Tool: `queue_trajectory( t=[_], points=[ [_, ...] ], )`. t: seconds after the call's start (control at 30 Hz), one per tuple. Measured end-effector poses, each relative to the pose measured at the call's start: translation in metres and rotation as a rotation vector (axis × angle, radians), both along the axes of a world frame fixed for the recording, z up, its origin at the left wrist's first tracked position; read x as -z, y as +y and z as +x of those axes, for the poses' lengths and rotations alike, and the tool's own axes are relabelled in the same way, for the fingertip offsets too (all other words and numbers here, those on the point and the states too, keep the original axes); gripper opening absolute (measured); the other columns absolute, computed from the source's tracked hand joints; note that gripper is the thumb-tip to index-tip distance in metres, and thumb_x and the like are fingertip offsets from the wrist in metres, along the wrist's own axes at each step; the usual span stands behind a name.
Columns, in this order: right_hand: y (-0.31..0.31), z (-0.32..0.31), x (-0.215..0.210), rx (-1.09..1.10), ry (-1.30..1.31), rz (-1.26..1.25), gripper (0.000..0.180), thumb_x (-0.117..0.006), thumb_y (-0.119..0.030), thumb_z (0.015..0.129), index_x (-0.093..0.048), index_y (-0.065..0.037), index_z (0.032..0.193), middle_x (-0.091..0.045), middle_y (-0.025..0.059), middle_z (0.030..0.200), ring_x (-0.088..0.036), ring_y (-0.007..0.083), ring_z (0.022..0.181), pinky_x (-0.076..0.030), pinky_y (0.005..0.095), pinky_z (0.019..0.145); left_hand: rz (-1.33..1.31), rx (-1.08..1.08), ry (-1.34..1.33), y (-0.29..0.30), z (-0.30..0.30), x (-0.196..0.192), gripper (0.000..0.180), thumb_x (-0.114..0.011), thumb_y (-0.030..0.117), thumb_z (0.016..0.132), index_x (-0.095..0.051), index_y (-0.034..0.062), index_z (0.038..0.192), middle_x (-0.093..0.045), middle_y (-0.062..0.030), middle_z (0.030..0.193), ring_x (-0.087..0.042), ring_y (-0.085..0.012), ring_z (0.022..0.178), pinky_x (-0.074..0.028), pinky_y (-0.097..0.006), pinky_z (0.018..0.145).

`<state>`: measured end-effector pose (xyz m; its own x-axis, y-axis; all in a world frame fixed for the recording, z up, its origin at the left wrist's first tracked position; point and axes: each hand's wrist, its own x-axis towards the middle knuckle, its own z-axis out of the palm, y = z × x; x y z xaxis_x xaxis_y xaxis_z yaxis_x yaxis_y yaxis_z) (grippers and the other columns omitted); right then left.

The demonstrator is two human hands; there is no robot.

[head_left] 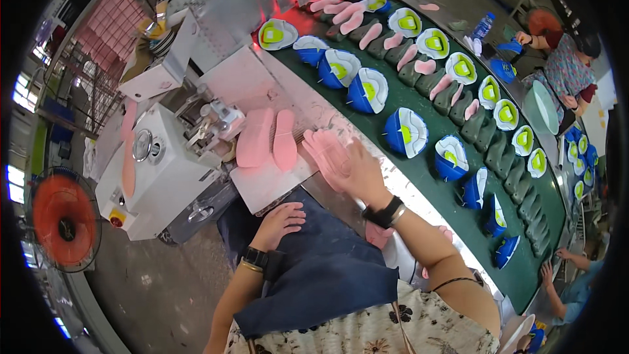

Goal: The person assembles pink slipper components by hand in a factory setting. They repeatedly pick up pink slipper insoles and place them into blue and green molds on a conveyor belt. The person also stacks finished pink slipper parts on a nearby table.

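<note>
**Worker gathers pink insoles beside moving shoe line**

A seated worker's right hand (350, 165) lies flat, fingers together, on a small stack of pink insoles (322, 145) at the near edge of the green conveyor belt (426, 187). The left hand (280, 223) rests open and empty on a dark blue apron (314, 269) in the lap. Two more pink insoles (270, 137) lie side by side on the white work plate (262, 187), just left of the stack, in front of a white machine (160, 177).

The step appears to be picking up or squaring insoles; the next move would call for a firm grip on the stack without scattering it.

On the belt, roughly ten blue shoes sit along the near row, about a dozen white-and-yellow ones along the far row, with grey shoe forms and loose pink insoles between; the far end is too small for a sure count. An orange fan (64, 219) stands at left.
</note>
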<state>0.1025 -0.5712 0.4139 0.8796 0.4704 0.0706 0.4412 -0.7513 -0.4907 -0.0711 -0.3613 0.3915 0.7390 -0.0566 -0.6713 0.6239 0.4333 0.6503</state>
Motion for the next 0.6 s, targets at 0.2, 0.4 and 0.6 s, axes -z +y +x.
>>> queue_trajectory(
  t=[0.2,0.4,0.6],
  points=[
    [0.016,-0.027,0.043,0.153,-0.054,-0.106,0.078,-0.073,-0.037,0.067,-0.042,-0.001,0.13,-0.044,0.0197,0.137,-0.047,0.0359,0.12,-0.037,0.052,0.096,-0.018,-0.033,0.002,0.014,-0.031,-0.001,0.036,-0.045,0.03,0.099,-0.055,0.0047,0.123,-0.063,-0.0081,0.108,-0.062,-0.0165,0.097,-0.05,-0.03,0.084],
    [0.007,-0.016,0.03,0.086,-0.035,-0.055,0.069,-0.072,-0.028,0.067,-0.045,-0.002,0.125,-0.055,0.0196,0.116,-0.054,0.0361,0.104,-0.041,0.0495,0.085,-0.036,-0.047,-0.014,0.014,-0.043,0.001,0.038,-0.044,0.031,0.1,-0.053,0.0035,0.124,-0.063,-0.0085,0.107,-0.061,-0.0175,0.097,-0.049,-0.031,0.085],
    [0.017,-0.033,-0.017,0.008,0.053,0.091,0.064,-0.074,-0.025,0.067,-0.046,0.003,0.118,-0.059,0.0223,0.096,-0.057,0.0409,0.089,-0.046,0.0484,0.076,0.001,-0.085,-0.124,0.0,-0.013,-0.019,0.04,-0.049,0.031,0.098,-0.05,0.0044,0.128,-0.06,-0.0084,0.113,-0.059,-0.0164,0.104,-0.049,-0.03,0.085]
  ],
)
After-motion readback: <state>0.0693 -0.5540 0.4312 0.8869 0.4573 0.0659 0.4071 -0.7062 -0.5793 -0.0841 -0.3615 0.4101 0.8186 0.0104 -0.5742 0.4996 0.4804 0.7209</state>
